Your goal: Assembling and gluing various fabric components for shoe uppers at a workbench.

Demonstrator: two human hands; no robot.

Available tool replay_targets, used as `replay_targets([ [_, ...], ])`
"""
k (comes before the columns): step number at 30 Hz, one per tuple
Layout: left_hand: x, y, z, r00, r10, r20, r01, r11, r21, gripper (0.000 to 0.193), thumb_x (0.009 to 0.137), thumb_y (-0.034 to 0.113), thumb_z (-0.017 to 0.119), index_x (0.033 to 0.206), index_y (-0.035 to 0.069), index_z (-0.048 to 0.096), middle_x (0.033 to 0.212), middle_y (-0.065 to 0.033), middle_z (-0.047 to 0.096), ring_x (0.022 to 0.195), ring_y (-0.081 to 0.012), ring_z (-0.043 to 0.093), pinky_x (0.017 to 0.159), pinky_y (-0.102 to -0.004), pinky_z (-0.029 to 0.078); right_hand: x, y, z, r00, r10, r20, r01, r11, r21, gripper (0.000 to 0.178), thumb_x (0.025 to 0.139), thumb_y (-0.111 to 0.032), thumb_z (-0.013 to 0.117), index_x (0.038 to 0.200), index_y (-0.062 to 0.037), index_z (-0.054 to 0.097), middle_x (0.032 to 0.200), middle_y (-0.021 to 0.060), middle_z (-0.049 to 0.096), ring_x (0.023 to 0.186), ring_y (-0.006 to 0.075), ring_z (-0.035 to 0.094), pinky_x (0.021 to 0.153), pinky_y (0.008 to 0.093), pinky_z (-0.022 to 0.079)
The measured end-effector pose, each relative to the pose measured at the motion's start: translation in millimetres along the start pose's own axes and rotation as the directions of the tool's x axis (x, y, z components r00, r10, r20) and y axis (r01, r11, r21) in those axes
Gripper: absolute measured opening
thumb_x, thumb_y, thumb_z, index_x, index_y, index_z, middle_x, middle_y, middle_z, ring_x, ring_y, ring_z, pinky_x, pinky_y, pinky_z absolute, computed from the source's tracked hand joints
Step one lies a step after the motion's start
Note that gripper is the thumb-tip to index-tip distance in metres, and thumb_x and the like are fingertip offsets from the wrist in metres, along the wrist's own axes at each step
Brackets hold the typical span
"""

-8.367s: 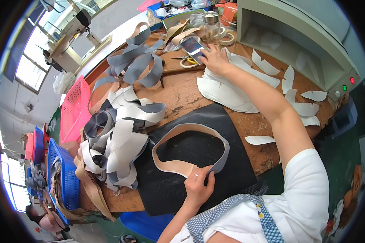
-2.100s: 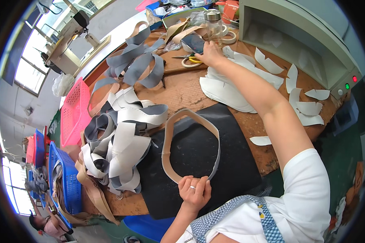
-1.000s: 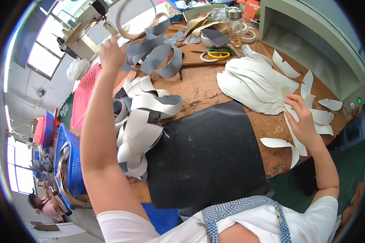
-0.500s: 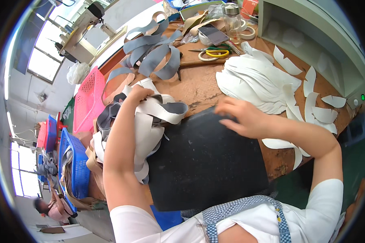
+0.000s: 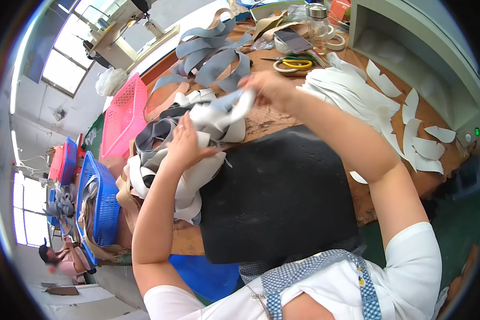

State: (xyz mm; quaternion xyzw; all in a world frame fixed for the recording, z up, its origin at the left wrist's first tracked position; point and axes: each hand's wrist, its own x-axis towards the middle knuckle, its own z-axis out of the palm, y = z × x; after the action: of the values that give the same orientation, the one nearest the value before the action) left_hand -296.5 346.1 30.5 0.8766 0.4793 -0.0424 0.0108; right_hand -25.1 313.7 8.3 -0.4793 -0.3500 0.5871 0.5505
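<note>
A tangled pile of white and grey strips [image 5: 189,184], soft like leather or fabric, lies on the left of the worktable. My left hand [image 5: 184,143] rests against the pile, fingers apart and thumb spread to the right. Farther up, my right hand [image 5: 271,92] pinches the end of a white-and-grey strip [image 5: 245,106], which is blurred by motion and still runs into the pile. In front of me lies a black mat [image 5: 280,197]. To its right, a fanned stack of white cut pieces [image 5: 346,96] sits near the far side.
Blue-grey strips [image 5: 213,58] lie at the back, beside scissors [image 5: 296,64], a glass jar [image 5: 317,29] and a phone [image 5: 293,40]. A grey machine housing [image 5: 421,69] stands at right. Pink [image 5: 124,120] and blue baskets [image 5: 109,213] are at left; a person [image 5: 69,258] works beyond.
My right hand has moved left and away from over the mat to the pile and now pulls up a strip. My left hand has shifted slightly nearer on the pile, its fingers opening.
</note>
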Motion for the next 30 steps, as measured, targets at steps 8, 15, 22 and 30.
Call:
replay_targets([
  [8, -29.2, -49.6, 12.9, 0.995, -0.099, -0.003, 0.098, 0.989, -0.111, 0.11, 0.065, 0.042, 0.086, 0.146, -0.003, 0.027, 0.138, -0.0278, 0.047, 0.132, -0.0394, 0.042, 0.109, -0.0454, 0.036, -102.2, -85.2, -83.9, 0.991, -0.131, -0.038, 0.136, 0.975, 0.174, 0.021, 0.096, -0.015, 0.048, 0.098, -0.0025, 0.064, 0.069, 0.0017, 0.058, 0.051, 0.0045, 0.044, 0.043, 0.0191, 0.031],
  [15, -9.3, 133.2, -17.6, 0.788, 0.374, -0.489, -0.571, 0.742, -0.353, 0.097, 0.069, 0.036, 0.086, 0.143, 0.0, 0.036, 0.132, -0.0237, 0.051, 0.124, -0.0394, 0.047, 0.104, -0.0451, 0.039, -137.4, -100.9, -58.8, 0.987, -0.149, -0.053, 0.156, 0.974, 0.165, 0.027, 0.097, -0.015, 0.049, 0.112, 0.0016, 0.064, 0.081, 0.0087, 0.064, 0.058, 0.0064, 0.051, 0.052, 0.018, 0.042],
  [22, 58.8, 103.8, 77.5, 0.849, 0.012, -0.527, -0.185, 0.943, -0.277, 0.031, 0.082, 0.001, 0.05, 0.112, 0.003, 0.056, 0.09, -0.0224, 0.068, 0.086, -0.0403, 0.067, 0.076, -0.052, 0.051, -222.0, -161.0, -109.7, 0.667, -0.745, -0.003, 0.67, 0.598, 0.44, 0.022, 0.096, -0.012, 0.046, 0.095, 0.0042, 0.06, 0.086, 0.0123, 0.064, 0.059, 0.0067, 0.047, 0.054, 0.0207, 0.039],
  [30, 34.1, 1.6, -3.3, 0.946, 0.158, -0.282, -0.301, 0.75, -0.588, 0.037, 0.097, 0.009, 0.045, 0.133, 0.002, 0.048, 0.131, -0.023, 0.054, 0.123, -0.0331, 0.049, 0.105, -0.0357, 0.036, -229.3, -145.6, -124.6, 0.827, -0.558, 0.068, 0.552, 0.829, 0.082, 0.025, 0.099, -0.016, 0.044, 0.095, 0.0018, 0.061, 0.082, 0.0082, 0.061, 0.057, 0.0065, 0.044, 0.052, 0.021, 0.037],
])
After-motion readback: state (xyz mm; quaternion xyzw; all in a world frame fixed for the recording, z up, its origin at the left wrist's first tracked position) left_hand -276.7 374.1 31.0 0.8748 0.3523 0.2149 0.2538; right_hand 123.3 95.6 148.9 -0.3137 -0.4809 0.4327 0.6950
